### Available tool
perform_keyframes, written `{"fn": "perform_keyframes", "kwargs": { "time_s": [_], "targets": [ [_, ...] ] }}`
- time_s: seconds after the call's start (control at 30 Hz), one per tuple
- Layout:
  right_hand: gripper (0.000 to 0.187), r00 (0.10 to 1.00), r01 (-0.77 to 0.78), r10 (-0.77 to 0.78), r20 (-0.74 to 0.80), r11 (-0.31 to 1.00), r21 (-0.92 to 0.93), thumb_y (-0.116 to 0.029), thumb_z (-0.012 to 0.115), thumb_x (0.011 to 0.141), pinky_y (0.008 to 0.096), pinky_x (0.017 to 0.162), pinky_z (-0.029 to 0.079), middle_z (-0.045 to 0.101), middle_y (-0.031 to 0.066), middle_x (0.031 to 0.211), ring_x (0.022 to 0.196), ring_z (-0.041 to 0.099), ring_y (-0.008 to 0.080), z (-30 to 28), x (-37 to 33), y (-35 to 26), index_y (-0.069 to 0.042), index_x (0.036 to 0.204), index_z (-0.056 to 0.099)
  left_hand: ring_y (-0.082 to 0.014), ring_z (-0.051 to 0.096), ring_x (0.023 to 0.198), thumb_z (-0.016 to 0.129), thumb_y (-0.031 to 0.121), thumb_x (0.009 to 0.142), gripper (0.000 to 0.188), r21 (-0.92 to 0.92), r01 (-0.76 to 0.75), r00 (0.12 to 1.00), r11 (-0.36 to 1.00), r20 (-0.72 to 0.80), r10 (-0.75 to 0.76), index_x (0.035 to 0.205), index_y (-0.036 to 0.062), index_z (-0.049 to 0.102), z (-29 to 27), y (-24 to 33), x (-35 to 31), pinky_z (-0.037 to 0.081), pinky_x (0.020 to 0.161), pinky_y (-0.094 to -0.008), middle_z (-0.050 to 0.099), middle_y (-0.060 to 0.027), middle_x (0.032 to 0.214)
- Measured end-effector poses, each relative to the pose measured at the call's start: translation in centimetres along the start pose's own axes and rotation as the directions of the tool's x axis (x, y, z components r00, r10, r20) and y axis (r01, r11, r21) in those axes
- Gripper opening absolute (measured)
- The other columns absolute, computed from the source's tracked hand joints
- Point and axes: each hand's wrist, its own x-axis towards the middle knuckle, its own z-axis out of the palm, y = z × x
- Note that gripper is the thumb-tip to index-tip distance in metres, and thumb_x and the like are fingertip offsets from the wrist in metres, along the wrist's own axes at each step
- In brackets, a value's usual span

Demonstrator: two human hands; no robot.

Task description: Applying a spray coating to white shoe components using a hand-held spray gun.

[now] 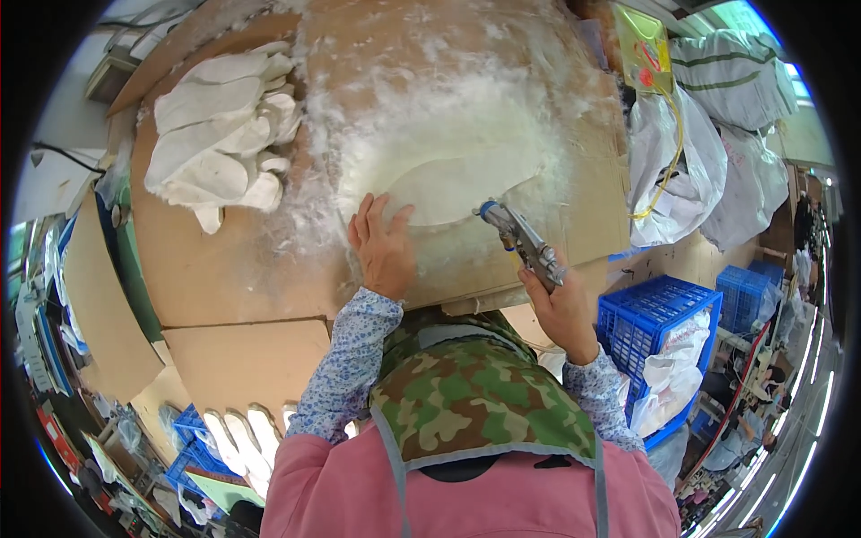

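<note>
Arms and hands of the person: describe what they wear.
The left hand and right hand are ungloved. Pale oversleeves with a small blue floral print run down to the wrists; plain pink sleeves show higher up.

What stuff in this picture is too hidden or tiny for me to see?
In the head view:
- Spray gun handle: mostly covered by the right hand.
- Lower pieces in the white sole-shaped pile: covered by those on top.
- Inside the green-striped sack: hidden by the sack itself.
- What the distant people at far right are doing: too small.
</note>
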Motion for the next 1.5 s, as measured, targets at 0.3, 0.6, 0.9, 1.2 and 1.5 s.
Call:
{"fn": "perform_keyframes", "kwargs": {
  "time_s": [0.3,0.6,0.9,1.2,1.5],
  "targets": [
    [0.025,0.987,0.042,-0.037,0.157,0.999,-0.032,-0.008,0.062,0.089,0.0367,0.063,0.046,0.060,0.0195,0.080,0.069,0.058,0.0336,2.7,-0.6,-3.1,-0.002,0.112,0.052,-0.0310,0.049,0.108,0.052,0.008,0.085,0.023,-0.301,0.218,0.973,0.928,-0.004,-0.230,0.107,0.0096,0.061,0.3,-2.1,-1.2,0.036,0.089,-0.0443,0.055,-0.0131,0.114],
    [0.025,0.996,0.085,-0.084,0.034,0.996,-0.014,-0.010,0.063,0.090,0.0368,0.061,0.046,0.061,0.0177,0.076,0.065,0.058,0.0327,2.2,-0.4,-1.1,-0.002,0.111,0.054,-0.0305,0.051,0.099,0.058,0.005,0.083,0.031,-0.381,0.297,0.949,0.876,0.019,-0.314,0.113,0.0038,0.056,1.3,-2.3,1.4,0.039,0.087,-0.0431,0.055,-0.0113,0.099],
    [0.023,1.000,0.009,-0.009,0.021,1.000,-0.011,-0.008,0.063,0.089,0.0354,0.061,0.046,0.061,0.0169,0.077,0.066,0.059,0.0308,0.5,-0.9,-0.9,-0.003,0.110,0.054,-0.0295,0.051,0.102,0.058,0.005,0.081,0.036,-0.269,0.311,0.950,0.912,0.049,-0.310,0.117,0.0055,0.056,1.4,-1.9,1.5,0.038,0.089,-0.0427,0.054,-0.0102,0.103],
    [0.025,0.982,0.031,-0.031,0.186,1.000,0.002,-0.009,0.063,0.089,0.0380,0.062,0.046,0.061,0.0188,0.081,0.070,0.059,0.0350,0.7,-1.8,-1.9,-0.003,0.110,0.053,-0.0287,0.051,0.101,0.057,0.000,0.080,0.037,-0.298,0.309,0.950,0.903,0.043,-0.310,0.117,0.0058,0.056,1.8,-2.2,1.4,0.039,0.089,-0.0420,0.055,-0.0105,0.103],
    [0.027,1.000,0.020,-0.021,-0.014,0.999,-0.051,-0.010,0.064,0.089,0.0359,0.063,0.046,0.062,0.0169,0.079,0.067,0.058,0.0285,-2.0,-1.5,1.1,0.000,0.112,0.054,-0.0291,0.052,0.099,0.055,-0.002,0.079,0.034,-0.318,0.287,0.954,0.903,0.013,-0.299,0.112,0.0054,0.057,2.0,-2.1,1.4,0.039,0.086,-0.0422,0.056,-0.0100,0.101]
  ]
}}
